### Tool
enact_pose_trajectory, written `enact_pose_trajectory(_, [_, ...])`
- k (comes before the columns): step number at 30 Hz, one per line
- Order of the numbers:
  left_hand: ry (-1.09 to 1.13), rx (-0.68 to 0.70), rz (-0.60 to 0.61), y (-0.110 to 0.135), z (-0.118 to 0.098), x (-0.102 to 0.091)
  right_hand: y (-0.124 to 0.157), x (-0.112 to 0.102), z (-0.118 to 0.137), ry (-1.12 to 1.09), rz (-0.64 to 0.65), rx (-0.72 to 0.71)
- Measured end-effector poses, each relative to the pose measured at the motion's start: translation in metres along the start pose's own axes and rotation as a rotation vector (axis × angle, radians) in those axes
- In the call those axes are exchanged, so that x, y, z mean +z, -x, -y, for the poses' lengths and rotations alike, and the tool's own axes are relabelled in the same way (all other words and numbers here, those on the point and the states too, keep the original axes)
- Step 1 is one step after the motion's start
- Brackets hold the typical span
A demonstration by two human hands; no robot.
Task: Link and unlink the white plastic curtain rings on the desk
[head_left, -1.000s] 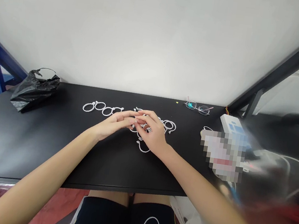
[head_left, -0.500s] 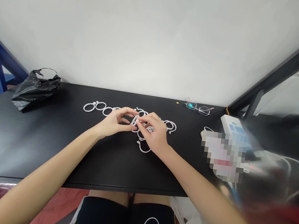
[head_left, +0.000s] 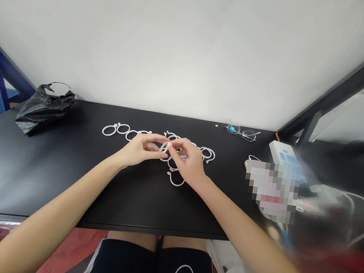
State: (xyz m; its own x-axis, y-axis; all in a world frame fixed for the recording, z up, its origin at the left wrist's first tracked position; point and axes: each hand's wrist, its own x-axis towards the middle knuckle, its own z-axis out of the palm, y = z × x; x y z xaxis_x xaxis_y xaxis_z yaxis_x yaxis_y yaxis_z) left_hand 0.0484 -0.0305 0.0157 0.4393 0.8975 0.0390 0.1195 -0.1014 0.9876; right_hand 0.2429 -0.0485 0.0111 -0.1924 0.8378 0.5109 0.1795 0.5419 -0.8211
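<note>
Left hand (head_left: 141,148) and right hand (head_left: 188,162) pinch one white ring (head_left: 164,148) at the fingertips, partly covered; other rings (head_left: 174,181) underneath are partly hidden.

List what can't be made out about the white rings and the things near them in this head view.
In the head view:
The white ring at the fingertips: the left hand and right hand hide how it is held.
The rings under the right hand: the hand covers them, so their number and any links can't be told.
Right of the rings: a pixelated patch hides an object.
</note>
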Motion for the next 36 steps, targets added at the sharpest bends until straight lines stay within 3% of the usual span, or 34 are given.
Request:
enact_pose_trajectory(11, [-0.089, -0.02, -0.019, 0.001, -0.004, 0.003, 0.001, 0.0, -0.005, -0.083, 0.03, 0.02])
enact_pose_trajectory(15, [-0.145, 0.043, -0.053, -0.001, -0.005, 0.003, 0.0, 0.001, -0.004, -0.048, 0.013, 0.008])
enact_pose_trajectory(18, [-0.381, 0.181, -0.229, -0.002, -0.004, -0.004, 0.001, 0.001, -0.005, 0.056, 0.01, -0.008])
enact_pose_trajectory(21, [-0.822, 0.259, -0.382, -0.001, 0.0, -0.019, 0.004, 0.003, -0.007, 0.208, 0.147, -0.154])
enact_pose_trajectory(24, [-1.153, 0.155, -0.405, 0.0, 0.006, -0.031, 0.008, 0.004, -0.01, 0.373, 0.395, -0.365])
enact_pose_trajectory(26, [-1.255, 0.079, -0.413, 0.001, 0.01, -0.035, 0.008, 0.004, -0.012, 0.431, 0.495, -0.409])
enact_pose_trajectory(36, [-1.386, -0.082, -0.42, 0.002, 0.016, -0.035, 0.004, 0.002, -0.012, 0.467, 0.579, -0.352])
